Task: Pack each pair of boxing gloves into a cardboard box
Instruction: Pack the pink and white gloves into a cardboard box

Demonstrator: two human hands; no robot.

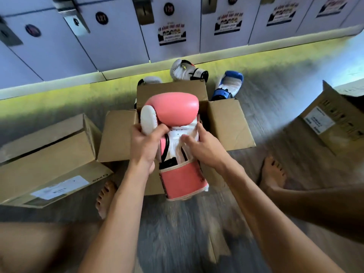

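hands: left, right grip pink glove; over open box

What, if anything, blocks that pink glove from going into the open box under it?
Nothing visible. The left hand and right hand hold the pink glove right above the open box, whose flaps are folded outward. The glove hides its inside, so its contents cannot be told.

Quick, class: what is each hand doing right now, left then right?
Left hand: closed, holding the pink glove by its white thumb.
Right hand: closed, holding the same glove at its palm side.
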